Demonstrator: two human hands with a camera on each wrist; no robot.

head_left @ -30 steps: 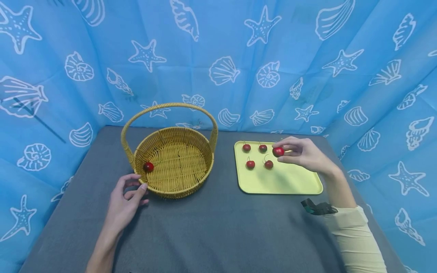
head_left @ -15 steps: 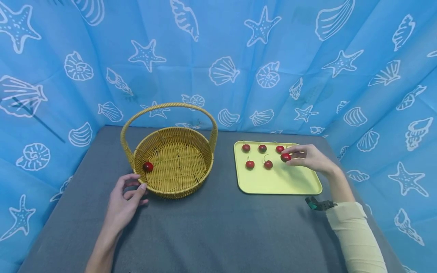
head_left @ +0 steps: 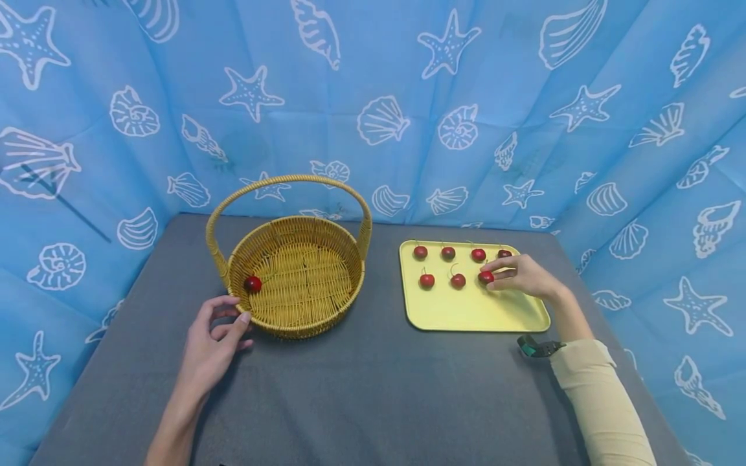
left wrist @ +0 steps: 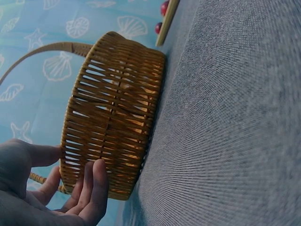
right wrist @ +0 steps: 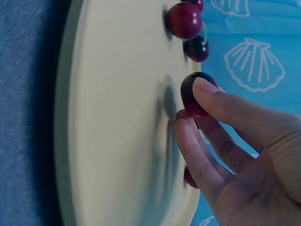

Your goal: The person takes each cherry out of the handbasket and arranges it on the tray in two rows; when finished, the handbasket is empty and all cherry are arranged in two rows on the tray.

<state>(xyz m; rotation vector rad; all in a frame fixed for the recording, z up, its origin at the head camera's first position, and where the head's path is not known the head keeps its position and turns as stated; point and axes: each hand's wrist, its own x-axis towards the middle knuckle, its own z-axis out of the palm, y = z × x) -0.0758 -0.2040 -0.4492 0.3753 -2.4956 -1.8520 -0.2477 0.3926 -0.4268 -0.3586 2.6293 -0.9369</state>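
In the head view my left hand [head_left: 214, 346] touches the near left side of a round wicker basket [head_left: 297, 333], its fingers loosely bent. The left wrist view has its fingertips right at the rim and against the woven outer wall [left wrist: 110, 113]. Inside the basket lies one dark red cherry [head_left: 253, 284]. My right hand [head_left: 527, 277] pinches another cherry [right wrist: 196, 94] between thumb and fingers, close over a pale yellow tray [head_left: 460, 317]. Several cherries with stems sit on that tray in two rows, among them a near left cherry [head_left: 427, 281].
A grey cloth [head_left: 350, 395] covers the table. The basket's tall arched handle [head_left: 291, 178] rises over it. Behind and beside the table hangs a blue curtain [head_left: 326, 142] printed with white shells and starfish. A black band [head_left: 539, 347] is at my right wrist.
My right hand has come down toward the tray with its cherry, first right, then slightly left. Cherries in the back row that it covered now show. My left hand and the basket have stayed put.
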